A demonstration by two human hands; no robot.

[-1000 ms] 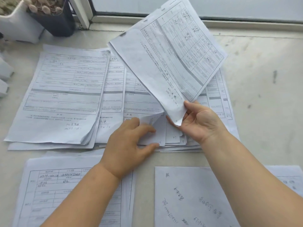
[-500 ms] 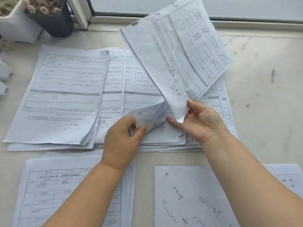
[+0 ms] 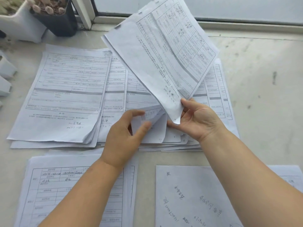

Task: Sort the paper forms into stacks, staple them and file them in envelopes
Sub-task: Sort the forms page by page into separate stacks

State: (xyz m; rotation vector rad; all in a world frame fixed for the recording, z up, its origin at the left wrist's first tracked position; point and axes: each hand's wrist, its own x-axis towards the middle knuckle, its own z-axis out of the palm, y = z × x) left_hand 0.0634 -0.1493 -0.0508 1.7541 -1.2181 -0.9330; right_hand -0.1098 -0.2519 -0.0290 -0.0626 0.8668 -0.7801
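Observation:
Printed paper forms lie fanned across the grey table. My right hand (image 3: pixel 196 119) holds a small raised bundle of forms (image 3: pixel 161 51) by its lower corner, thumb on top, tilted up over the spread. My left hand (image 3: pixel 124 136) pinches the curled lower corner of a sheet (image 3: pixel 151 119) in the middle fanned pile (image 3: pixel 118 89), lifting it. A thicker stack of forms (image 3: pixel 65 95) lies at the left. Two more piles sit near me: a table-form stack (image 3: pixel 54 190) at the lower left and a handwritten sheet (image 3: pixel 193 199) at the lower right.
A dark plant pot (image 3: pixel 55 18) and a white pot (image 3: pixel 18 25) stand at the back left by the window frame (image 3: pixel 85 12). White objects (image 3: pixel 5 76) poke in at the left edge. Bare tabletop (image 3: pixel 265 99) stretches to the right.
My right hand lifted the bundle slightly and shifted it right. My left hand moved from resting flat on the pile to pinching and curling up a sheet's corner.

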